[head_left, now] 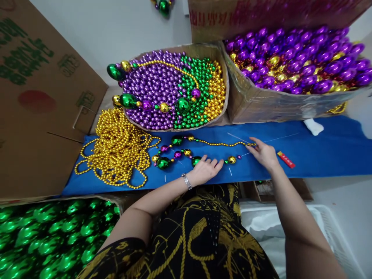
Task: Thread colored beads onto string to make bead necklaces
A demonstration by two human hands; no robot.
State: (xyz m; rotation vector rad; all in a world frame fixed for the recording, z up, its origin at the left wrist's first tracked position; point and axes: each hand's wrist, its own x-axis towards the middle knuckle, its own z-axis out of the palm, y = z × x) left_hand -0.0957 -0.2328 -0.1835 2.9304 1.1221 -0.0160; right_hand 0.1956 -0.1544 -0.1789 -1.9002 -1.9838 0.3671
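A half-strung bead necklace (177,154) lies on the blue cloth, with large green, purple and gold beads threaded on white string. My left hand (205,169), wearing a metal watch, is palm down over the strand with its fingers curled on it beside a large green bead (196,161). Farther right, a gold bead (231,159) and a small purple bead sit near the string's end. My right hand (265,153) pinches the end of the thin gold bead chain (222,144) that belongs to the necklace. Loose thread sticks out around those fingers.
A heap of gold bead chains (119,151) lies on the left. Behind stand a box of small purple, green and gold beads (228,83) and a carton of large purple and gold ones (261,102). A red packet (286,159) is near my right hand. Green beads (52,232) fill a lower-left box.
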